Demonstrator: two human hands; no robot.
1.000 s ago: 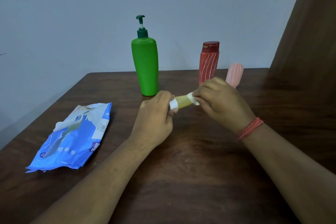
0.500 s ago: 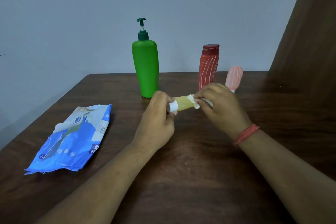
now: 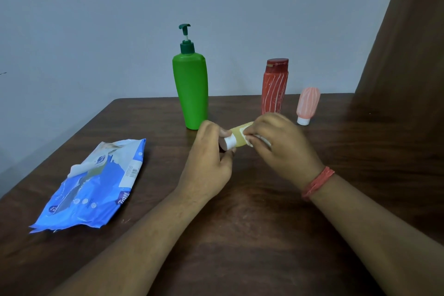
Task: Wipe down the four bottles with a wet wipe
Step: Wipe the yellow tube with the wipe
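A small yellow bottle [image 3: 238,136] with a white cap lies sideways in the air between my hands. My left hand [image 3: 208,166] grips its capped end. My right hand [image 3: 281,146] presses a white wet wipe [image 3: 249,140] against the bottle's body. Behind them stand a tall green pump bottle [image 3: 191,90], a red striped bottle [image 3: 274,86] and a small pink bottle [image 3: 307,104] resting cap-down. Most of the wipe is hidden inside my right fist.
A blue wet-wipe pack [image 3: 93,182] lies on the left of the dark wooden table [image 3: 252,235], its flap peeled open. A grey wall runs behind the table and a brown panel [image 3: 413,31] rises at the right.
Both hands have drifted slightly toward me and downward with the yellow bottle. My right hand has slid the wipe closer to the cap, uncovering the pink bottle behind.
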